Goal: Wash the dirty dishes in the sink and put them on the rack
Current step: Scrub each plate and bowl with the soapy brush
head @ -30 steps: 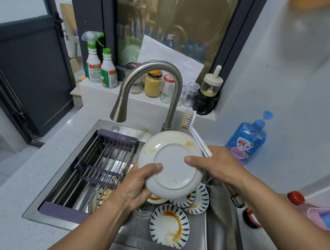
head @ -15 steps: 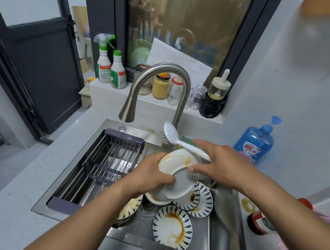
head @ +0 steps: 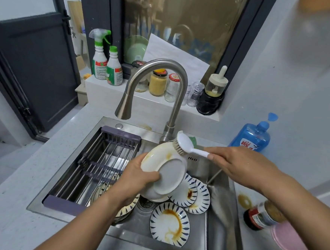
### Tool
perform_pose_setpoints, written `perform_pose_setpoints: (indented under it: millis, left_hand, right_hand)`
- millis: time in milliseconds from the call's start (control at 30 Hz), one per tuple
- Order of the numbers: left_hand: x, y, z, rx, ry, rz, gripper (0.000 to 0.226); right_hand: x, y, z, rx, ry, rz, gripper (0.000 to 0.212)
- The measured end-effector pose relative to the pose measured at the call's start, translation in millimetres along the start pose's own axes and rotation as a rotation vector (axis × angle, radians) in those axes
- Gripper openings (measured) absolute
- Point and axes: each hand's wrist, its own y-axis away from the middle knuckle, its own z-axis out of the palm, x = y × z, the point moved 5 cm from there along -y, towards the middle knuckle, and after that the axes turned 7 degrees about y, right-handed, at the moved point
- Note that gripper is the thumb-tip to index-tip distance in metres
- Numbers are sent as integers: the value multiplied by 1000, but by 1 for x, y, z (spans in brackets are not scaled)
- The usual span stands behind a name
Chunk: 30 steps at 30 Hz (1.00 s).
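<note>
Far left of the hands, on the back ledge: trigger spray bottle (head: 98, 58) and a squat cleaner bottle (head: 114, 68), white plastic with green caps.

Just left of the left hand: drying rack (head: 107, 160), steel rods between purple plastic end bars, laid across the left half of the stainless sink (head: 222, 187). Patterned plates sit under the rods, mostly hidden by them and by the left forearm.

Left hand (head: 136, 181) curled round the lower-left edge of a white plate (head: 164, 171), held tilted over the basin. The plate is round and glossy, with yellow-brown smears along its rim. It blocks part of two striped plates (head: 200, 197) behind it.

Above the hands: brushed-metal gooseneck faucet (head: 123, 106).

Below the hands: blue-leaf plate (head: 170, 224) flat on the sink floor, carrying an orange-brown sauce swirl.

Between the hands: dish brush (head: 186, 146), white plastic head, pale bristles at the plate's upper rim, seemingly touching.

Right hand (head: 241, 165) wraps fingers and thumb round the brush handle.

Beyond the right hand: blue translucent soap bottle (head: 251, 136). Under the right forearm: labelled jar (head: 265, 215) on its side, beside a blurred pink round item (head: 287, 238).
</note>
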Motion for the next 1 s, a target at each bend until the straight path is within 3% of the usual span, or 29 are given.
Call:
perform_pose_setpoints:
  millis: [100,333,533,767,1000]
  left_hand:
    - [-5,-2,-2,52,128,-46,59]
    - [-11,-5,9,85,144,-77,57]
    - [-3,0,-2,94,279,-34,50]
    - [-13,-5,1,65,219,-32,56]
    - [-3,-4,-11,28,492,-12,67]
  right_hand:
    - [2,3,0,14,-8,6,41]
    - [-49,13,-7,154,239,-156,39]
    - [-4,9,5,69,23,13,40]
    - [-48,13,-12,140,85,-96,37]
    - [-1,1,3,56,-154,41,34]
